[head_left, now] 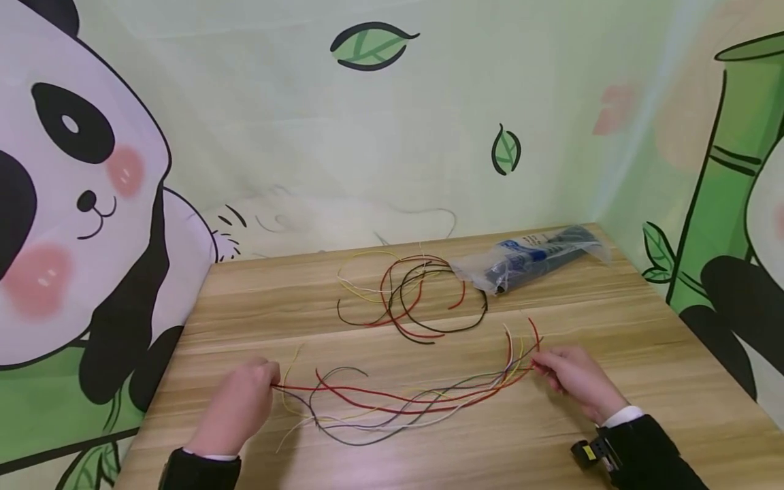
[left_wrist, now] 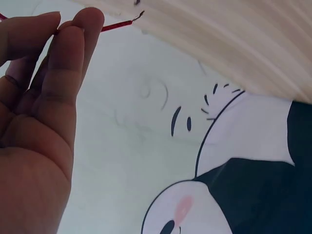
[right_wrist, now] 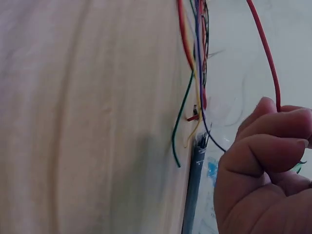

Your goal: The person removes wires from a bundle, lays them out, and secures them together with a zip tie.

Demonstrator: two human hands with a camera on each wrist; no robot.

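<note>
Between its thumb and fingers my left hand [head_left: 241,401] pinches a red wire [head_left: 367,390] near one end. A short bare metal tip [left_wrist: 139,16] sticks out past the fingers in the left wrist view. Across the table, my right hand [head_left: 576,378] grips a red wire at the right end of the bundle, and in the right wrist view a length of red wire [right_wrist: 266,46] rises from those fingers. A loose bundle of thin red, white, yellow, green and purple wires lies between the hands, its white wire [head_left: 422,423] sagging toward me.
Behind the bundle lies a tangle of black wire [head_left: 450,331], red and yellow wires on the wooden table [head_left: 245,313]. A clear plastic bag [head_left: 539,255] with dark grey contents sits at the back right. Panda-printed cloth [head_left: 275,102] stands along the table's back edge.
</note>
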